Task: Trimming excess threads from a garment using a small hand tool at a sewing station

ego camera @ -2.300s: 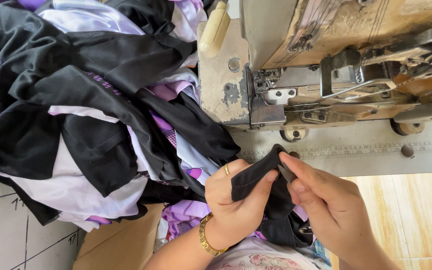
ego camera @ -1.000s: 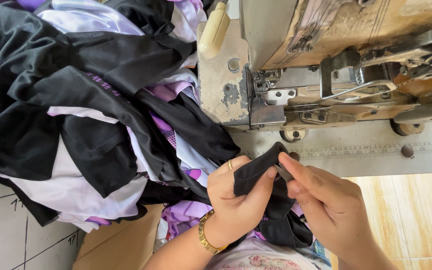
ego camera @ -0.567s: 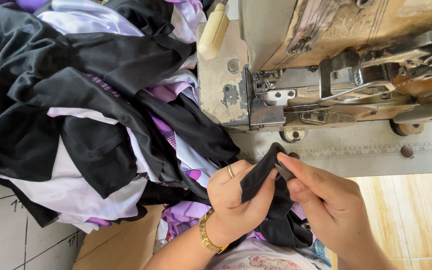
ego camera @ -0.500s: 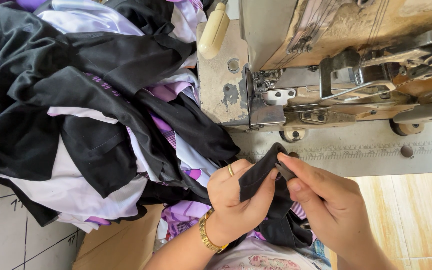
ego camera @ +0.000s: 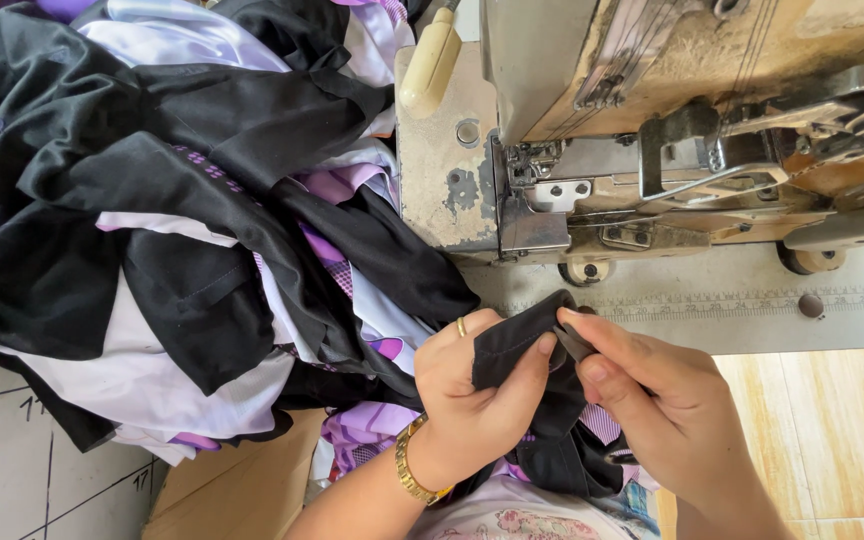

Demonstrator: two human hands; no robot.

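A black fabric piece (ego camera: 517, 345) is pinched between both hands just in front of the sewing machine (ego camera: 652, 150). My left hand (ego camera: 472, 395), with a gold ring and a gold bracelet, grips its left fold, thumb on top. My right hand (ego camera: 662, 410) pinches the fabric's right edge between thumb and forefinger. The rest of the black cloth hangs down between my wrists toward my lap.
A big heap of black, white and purple garment pieces (ego camera: 182, 220) lies to the left of the machine. A metal ruler strip (ego camera: 732, 300) runs along the machine bed. Wooden table (ego camera: 832, 430) lies at right, a cardboard box (ego camera: 242, 490) below the heap.
My hands have shifted slightly, refolding the edge of the black fabric between the fingers. The heap and machine stay as they were.
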